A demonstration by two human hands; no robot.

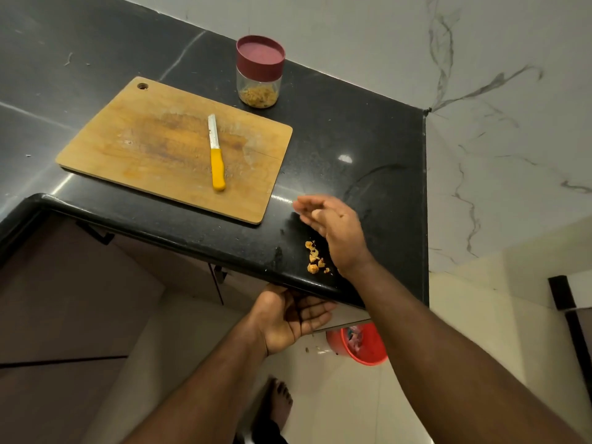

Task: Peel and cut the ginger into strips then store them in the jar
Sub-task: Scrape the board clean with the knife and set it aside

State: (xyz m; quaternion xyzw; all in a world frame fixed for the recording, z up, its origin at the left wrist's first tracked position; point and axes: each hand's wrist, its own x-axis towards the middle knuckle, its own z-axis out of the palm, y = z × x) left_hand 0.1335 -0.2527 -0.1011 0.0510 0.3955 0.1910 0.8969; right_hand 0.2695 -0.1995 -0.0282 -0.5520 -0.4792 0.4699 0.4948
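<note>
A rectangular wooden cutting board (153, 145) with a hanging hole in its far corner is seen on the left of a black polished stone countertop (368, 145). A small knife with a yellow plastic handle and steel blade (216, 155) is laid on the board's right half, blade pointing away. Just beyond the board's far right corner, a clear round jar with a maroon lid (260, 70) is stood upright and closed, with pale ginger strips (259, 95) piled in its bottom. At the near counter edge, the left hand (290, 318) is cupped palm-up below the rim, fingers loosely curled together and holding nothing visible. A small heap of orange-brown ginger peelings (315, 258) is left on the counter above it. The right hand (333, 229), blurred, is held beside the peelings with fingers extended and close together. A red plastic bin (365, 346) is placed on the floor beneath.
</note>
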